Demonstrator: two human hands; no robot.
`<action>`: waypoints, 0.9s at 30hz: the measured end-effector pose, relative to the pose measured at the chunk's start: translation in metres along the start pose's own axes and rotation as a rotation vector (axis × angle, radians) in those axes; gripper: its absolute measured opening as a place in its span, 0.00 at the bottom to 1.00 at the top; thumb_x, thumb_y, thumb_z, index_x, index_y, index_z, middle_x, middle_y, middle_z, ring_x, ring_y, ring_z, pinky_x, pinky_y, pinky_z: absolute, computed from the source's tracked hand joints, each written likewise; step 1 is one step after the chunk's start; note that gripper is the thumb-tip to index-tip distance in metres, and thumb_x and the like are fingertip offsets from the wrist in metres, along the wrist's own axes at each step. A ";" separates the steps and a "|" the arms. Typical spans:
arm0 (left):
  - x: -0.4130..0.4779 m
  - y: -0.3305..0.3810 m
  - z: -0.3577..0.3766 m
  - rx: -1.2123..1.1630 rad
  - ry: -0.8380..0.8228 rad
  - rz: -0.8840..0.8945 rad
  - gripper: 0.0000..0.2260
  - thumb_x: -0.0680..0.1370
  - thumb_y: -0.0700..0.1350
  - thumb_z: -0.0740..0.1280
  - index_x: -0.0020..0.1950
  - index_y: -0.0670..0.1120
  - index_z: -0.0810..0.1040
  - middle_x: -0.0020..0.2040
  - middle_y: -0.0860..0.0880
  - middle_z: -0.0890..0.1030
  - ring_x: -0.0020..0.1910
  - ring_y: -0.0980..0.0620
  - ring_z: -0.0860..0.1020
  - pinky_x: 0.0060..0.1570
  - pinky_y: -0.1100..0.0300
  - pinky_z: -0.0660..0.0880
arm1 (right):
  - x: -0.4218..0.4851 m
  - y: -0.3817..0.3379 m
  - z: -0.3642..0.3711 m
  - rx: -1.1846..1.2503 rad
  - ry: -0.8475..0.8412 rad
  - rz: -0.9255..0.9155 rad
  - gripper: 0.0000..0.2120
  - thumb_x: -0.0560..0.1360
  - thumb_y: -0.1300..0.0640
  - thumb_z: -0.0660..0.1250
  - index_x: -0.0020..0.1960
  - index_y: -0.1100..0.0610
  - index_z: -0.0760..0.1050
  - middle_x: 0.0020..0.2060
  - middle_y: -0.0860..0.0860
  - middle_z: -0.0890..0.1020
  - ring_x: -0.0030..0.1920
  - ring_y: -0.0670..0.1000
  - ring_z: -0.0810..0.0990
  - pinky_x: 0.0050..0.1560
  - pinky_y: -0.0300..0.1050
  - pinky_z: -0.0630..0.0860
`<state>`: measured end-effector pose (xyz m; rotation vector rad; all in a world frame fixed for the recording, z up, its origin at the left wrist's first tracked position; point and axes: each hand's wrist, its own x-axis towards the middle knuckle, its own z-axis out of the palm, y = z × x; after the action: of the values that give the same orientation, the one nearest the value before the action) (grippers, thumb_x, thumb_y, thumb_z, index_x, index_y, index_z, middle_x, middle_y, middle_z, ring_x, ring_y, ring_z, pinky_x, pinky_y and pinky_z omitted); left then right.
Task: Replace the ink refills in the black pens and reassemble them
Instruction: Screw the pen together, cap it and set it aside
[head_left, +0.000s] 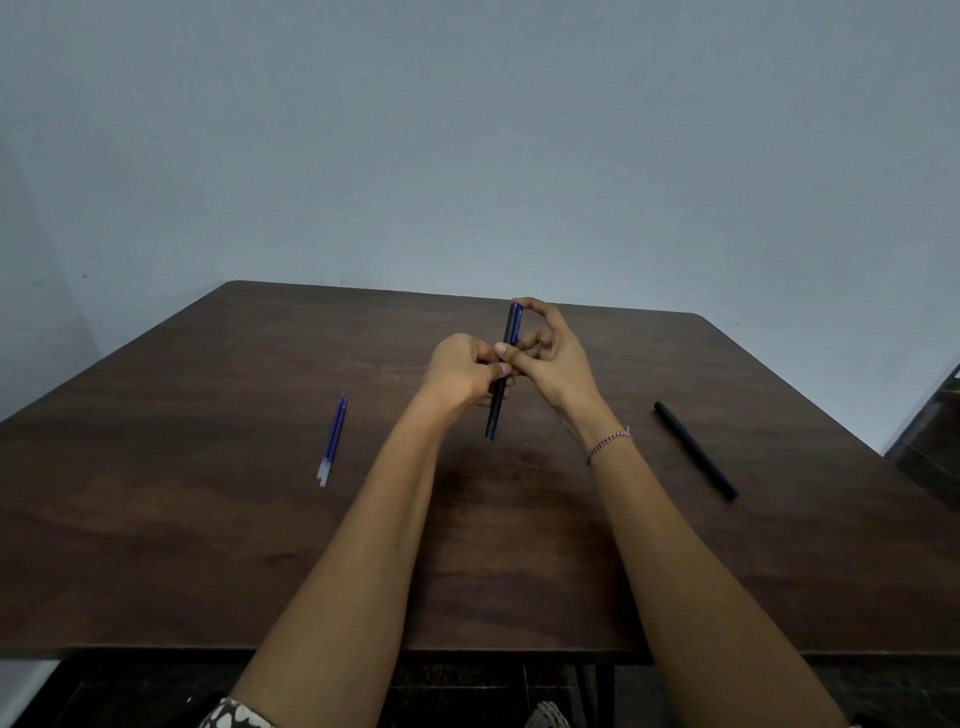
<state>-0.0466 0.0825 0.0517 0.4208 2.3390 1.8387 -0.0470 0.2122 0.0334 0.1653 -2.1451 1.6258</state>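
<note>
A black pen (494, 415) with a blue label near its top is held almost upright above the middle of the table. My left hand (462, 370) grips its lower half. My right hand (550, 348) pinches its upper half, with the thumb and forefinger around the labelled end. A second black pen (695, 450) lies flat on the table to the right, apart from both hands. Two blue ink refills (331, 441) lie side by side on the left of the table.
The dark wooden table (208, 545) stands against a pale grey wall (467, 130). Its near edge runs across the bottom of the view. A thin bracelet (609, 442) is on my right wrist.
</note>
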 end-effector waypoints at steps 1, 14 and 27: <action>0.000 0.000 0.000 -0.003 0.007 -0.005 0.06 0.78 0.34 0.64 0.51 0.34 0.79 0.37 0.45 0.80 0.34 0.54 0.79 0.33 0.65 0.80 | 0.000 0.000 0.000 -0.003 -0.011 0.008 0.28 0.70 0.58 0.73 0.67 0.49 0.67 0.36 0.52 0.78 0.45 0.59 0.81 0.54 0.54 0.79; 0.006 -0.003 -0.001 0.010 0.081 -0.079 0.05 0.77 0.37 0.66 0.42 0.40 0.80 0.36 0.44 0.81 0.37 0.48 0.81 0.45 0.53 0.81 | 0.001 -0.001 0.002 -0.030 -0.182 0.040 0.23 0.76 0.59 0.66 0.63 0.44 0.59 0.43 0.54 0.78 0.39 0.48 0.81 0.53 0.51 0.79; 0.008 -0.005 0.007 0.007 0.110 -0.103 0.06 0.75 0.35 0.68 0.38 0.38 0.78 0.38 0.40 0.81 0.35 0.46 0.82 0.40 0.51 0.82 | -0.006 -0.004 0.011 -0.067 -0.079 0.056 0.20 0.75 0.64 0.63 0.59 0.50 0.57 0.42 0.55 0.77 0.39 0.50 0.77 0.36 0.36 0.78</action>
<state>-0.0527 0.0904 0.0457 0.2000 2.3884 1.8516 -0.0437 0.1998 0.0320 0.1525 -2.2793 1.6003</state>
